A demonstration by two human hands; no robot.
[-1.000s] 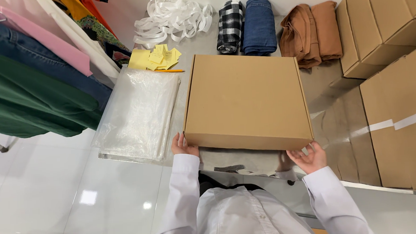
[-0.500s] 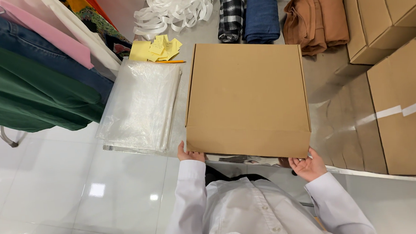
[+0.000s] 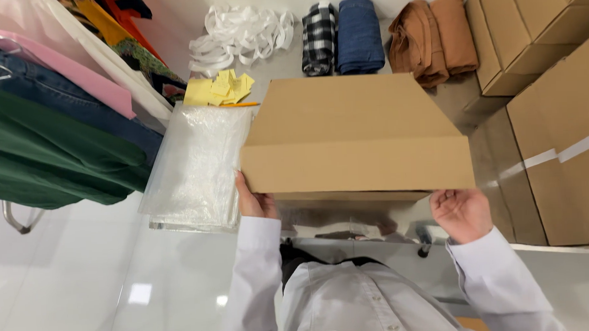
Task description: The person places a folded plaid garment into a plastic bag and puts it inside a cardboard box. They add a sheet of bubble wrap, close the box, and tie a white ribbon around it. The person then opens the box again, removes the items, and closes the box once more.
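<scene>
The plain brown cardboard box (image 3: 356, 139) is raised above the pale table (image 3: 277, 60), its flaps apparently not yet taped, gripped at its near corners by the left hand (image 3: 255, 201) and the loosely curled right hand (image 3: 463, 212).

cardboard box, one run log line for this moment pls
cardboard box tilted up | left hand grips near-left corner | right hand under near-right edge | plastic sheets left
</scene>
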